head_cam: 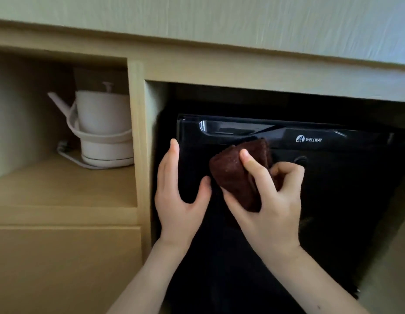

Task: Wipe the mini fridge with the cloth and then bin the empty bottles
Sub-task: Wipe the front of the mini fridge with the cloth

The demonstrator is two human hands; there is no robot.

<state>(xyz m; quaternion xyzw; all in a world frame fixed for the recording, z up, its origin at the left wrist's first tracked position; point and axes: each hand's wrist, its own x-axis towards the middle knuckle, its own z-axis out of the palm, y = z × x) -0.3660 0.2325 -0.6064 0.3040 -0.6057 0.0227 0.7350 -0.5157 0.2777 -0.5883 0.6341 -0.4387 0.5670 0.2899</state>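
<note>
- Black and glossy, the mini fridge (332,177) sits in the right-hand bay of a pale wooden cabinet (138,132), with its door closed and facing the camera.
- A white WELLWAY logo (309,139) is printed near the top of the door, to the right of a recessed handle (231,130) along the upper edge.
- The cloth (233,177), dark brown and folded into a thick wad, lies against the upper left part of the fridge door, just below the handle.
- The right hand (271,207) grasps the cloth, with the thumb across its front and the fingers curled round its right side.
- The left hand (178,200) holds nothing. Its fingers are straight and reach up along the left edge of the door, and the thumb spreads toward the cloth. Whether the thumb touches the cloth cannot be told.
- Both bare forearms rise from the bottom of the view.
- Left of the fridge bay, an open shelf (61,184) carries a white kettle (104,123) on its base, spout pointing left.
- A white cord (65,152) lies bunched beside the kettle's base.
- Below the shelf is a plain wooden panel (61,268).
</note>
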